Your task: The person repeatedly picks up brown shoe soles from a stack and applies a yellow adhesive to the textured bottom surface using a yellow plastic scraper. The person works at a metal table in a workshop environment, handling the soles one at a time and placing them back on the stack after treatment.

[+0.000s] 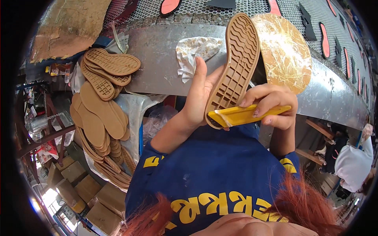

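A brown shoe sole [240, 53] stands tilted in front of me, its wavy and gridded tread facing up. My left hand [200, 92] holds it from the left, thumb raised and the other fingers hidden behind it. In my right hand [273, 104] is a flat yellow tool [246, 115] with a slanted tip, gripped between thumb and fingers. The tool lies across the sole's lower end, and what kind it is cannot be made out. A crumpled white cloth or paper [193, 53] lies on the metal table just beyond my left hand.
Brown soles are stacked at the left [112, 63], with a larger pile [94, 118] below. A round tan board [285, 51] sits on the metal table [153, 55]. Beyond is a mesh surface [252, 7] carrying black and pink pieces. Cardboard boxes [104, 218] stand lower left; another person [354, 163] is at right.
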Demonstrator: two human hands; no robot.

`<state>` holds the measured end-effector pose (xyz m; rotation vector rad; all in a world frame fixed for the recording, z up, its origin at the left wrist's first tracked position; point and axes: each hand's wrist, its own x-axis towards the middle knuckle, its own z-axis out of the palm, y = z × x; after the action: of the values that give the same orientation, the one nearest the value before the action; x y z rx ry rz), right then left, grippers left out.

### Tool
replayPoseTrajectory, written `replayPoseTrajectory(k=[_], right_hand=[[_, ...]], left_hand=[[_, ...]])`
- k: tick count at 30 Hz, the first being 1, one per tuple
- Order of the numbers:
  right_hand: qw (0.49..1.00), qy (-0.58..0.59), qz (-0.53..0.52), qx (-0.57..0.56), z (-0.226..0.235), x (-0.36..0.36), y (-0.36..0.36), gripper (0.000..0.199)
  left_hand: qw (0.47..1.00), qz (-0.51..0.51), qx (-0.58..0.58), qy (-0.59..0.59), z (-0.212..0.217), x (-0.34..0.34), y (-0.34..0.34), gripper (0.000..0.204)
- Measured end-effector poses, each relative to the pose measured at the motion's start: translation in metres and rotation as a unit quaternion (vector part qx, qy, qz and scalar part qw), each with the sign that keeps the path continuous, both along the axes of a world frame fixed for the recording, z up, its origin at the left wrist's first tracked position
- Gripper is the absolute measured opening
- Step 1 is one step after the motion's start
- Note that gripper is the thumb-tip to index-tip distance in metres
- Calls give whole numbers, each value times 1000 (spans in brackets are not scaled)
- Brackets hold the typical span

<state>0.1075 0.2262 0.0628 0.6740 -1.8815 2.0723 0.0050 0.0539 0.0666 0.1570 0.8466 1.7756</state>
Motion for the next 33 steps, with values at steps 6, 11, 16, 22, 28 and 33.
replayPoseTrajectory(k=[6, 11, 16, 22, 28, 33], right_hand=[[992, 4, 100, -80, -4, -18, 5, 9], [984, -3, 157, -88, -2, -26, 12, 9], [980, 62, 173, -74, 3, -33, 25, 8], [947, 106, -20, -301, -23, -15, 32, 18], [851, -17, -371, -372, -45, -8, 33, 27], [854, -96, -498, -117, -41, -11, 7, 21]], left_hand=[[998, -66, -3, -19, -1, 1, -3, 97], [989, -132, 40, -59, -4, -3, -5, 99], [985, -154, 51, -54, -12, -8, -8, 100], [977, -158, 111, -93, -27, -18, -16, 100], [965, -117, 183, -149, -47, -36, -35, 76], [986, -18, 166, 8, -68, -55, -54, 61]])
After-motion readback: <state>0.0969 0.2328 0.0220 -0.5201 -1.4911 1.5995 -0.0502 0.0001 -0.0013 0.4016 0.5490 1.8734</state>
